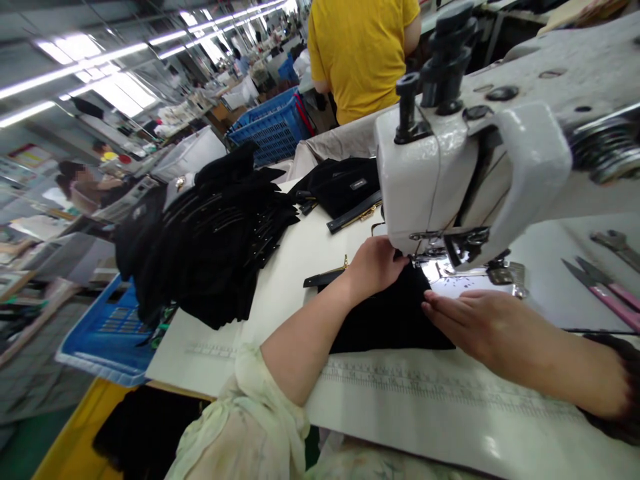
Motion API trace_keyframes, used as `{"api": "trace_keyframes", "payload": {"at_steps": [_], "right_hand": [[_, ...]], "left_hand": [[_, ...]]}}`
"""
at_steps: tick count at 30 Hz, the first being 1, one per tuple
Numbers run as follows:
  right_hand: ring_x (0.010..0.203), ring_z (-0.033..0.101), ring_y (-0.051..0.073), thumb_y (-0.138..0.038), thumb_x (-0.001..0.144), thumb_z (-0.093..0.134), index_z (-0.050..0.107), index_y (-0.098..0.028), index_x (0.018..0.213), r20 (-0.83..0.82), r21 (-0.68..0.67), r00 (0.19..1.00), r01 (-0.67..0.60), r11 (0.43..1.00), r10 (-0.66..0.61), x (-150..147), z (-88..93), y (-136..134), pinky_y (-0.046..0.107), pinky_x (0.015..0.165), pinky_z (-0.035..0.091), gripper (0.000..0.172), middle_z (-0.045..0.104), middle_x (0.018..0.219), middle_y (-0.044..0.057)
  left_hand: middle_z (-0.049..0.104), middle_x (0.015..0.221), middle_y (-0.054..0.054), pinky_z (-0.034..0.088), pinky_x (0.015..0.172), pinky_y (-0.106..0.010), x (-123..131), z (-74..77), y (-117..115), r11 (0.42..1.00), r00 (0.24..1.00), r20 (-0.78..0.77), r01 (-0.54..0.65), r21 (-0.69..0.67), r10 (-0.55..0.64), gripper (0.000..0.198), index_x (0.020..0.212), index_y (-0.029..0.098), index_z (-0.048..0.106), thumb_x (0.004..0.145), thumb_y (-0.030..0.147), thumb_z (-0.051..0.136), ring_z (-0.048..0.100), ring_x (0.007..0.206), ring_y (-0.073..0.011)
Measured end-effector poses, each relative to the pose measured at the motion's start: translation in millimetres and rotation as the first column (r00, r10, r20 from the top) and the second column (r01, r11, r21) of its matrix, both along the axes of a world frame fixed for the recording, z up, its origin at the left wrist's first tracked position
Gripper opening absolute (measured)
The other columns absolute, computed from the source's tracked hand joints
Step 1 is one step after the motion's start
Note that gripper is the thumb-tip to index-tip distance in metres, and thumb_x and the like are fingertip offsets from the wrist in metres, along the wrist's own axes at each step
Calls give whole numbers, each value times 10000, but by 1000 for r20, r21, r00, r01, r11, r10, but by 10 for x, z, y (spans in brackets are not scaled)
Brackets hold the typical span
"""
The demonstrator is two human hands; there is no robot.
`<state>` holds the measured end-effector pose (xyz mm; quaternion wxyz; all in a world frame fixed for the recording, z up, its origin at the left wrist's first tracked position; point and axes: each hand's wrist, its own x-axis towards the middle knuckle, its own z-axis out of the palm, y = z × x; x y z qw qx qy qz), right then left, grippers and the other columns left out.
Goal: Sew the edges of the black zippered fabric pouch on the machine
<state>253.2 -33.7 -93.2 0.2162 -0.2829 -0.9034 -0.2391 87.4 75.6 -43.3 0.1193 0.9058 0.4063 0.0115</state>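
A black fabric piece (395,323) lies flat on the machine bed, its upper edge beneath the presser foot (416,259) of a white sewing machine (430,173). My left hand (376,267) is closed on the fabric's upper edge, just left of the needle area, with the fingertips partly hidden by the machine head. From the right, my right hand (475,327) grips the fabric's right edge at its fingertips; the thumb is hidden. A black zipper end with gold metal (327,275) sticks out to the left of my left hand.
A pile of black pieces (215,233) stands at left. Behind the left hand lie a black pouch (347,183) and a zipper strip (355,212). Pink-handled scissors (603,290) and a wrench (617,247) rest at right. Blue crate (100,333); co-worker in yellow (360,53) beyond.
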Motion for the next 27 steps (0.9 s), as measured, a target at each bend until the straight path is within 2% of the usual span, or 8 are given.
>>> {"api": "trace_keyframes", "payload": {"at_steps": [8, 17, 23, 27], "right_hand": [[796, 675, 184, 61, 725, 417, 736, -119, 938, 19, 28, 1000, 3, 1000, -3, -77, -52, -19, 276, 577, 513, 424, 735, 926, 131], [610, 643, 160, 82, 695, 378, 731, -97, 872, -11, 51, 1000, 18, 999, -17, -94, -11, -5, 251, 517, 502, 434, 735, 886, 150], [571, 622, 158, 58, 719, 414, 722, -85, 958, 6, 2, 1000, 26, 1000, -26, -33, -75, -10, 258, 485, 476, 416, 732, 953, 160], [584, 631, 164, 50, 733, 397, 724, -102, 987, 23, -11, 999, 48, 999, -48, -19, -123, -11, 273, 486, 473, 441, 733, 983, 144]], "left_hand": [[718, 1158, -128, 497, 982, -352, 3, 10, 5, 1000, 1000, 10, -12, -16, 12, 208, 1063, 128, 701, 912, 182, 568, 648, 1136, -279], [719, 1146, -120, 529, 929, -357, 1, 10, 28, 999, 999, 37, -10, -47, 12, 207, 1064, 145, 710, 903, 194, 590, 663, 1076, -265], [733, 1098, -100, 529, 930, -367, 1, -1, 39, 999, 998, 56, -10, -48, 13, 193, 1031, 171, 725, 892, 192, 591, 675, 1033, -257], [723, 1120, -131, 527, 921, -351, -1, -4, 36, 999, 999, 50, -12, -48, 15, 189, 1002, 132, 731, 899, 197, 587, 676, 1031, -263]]}}
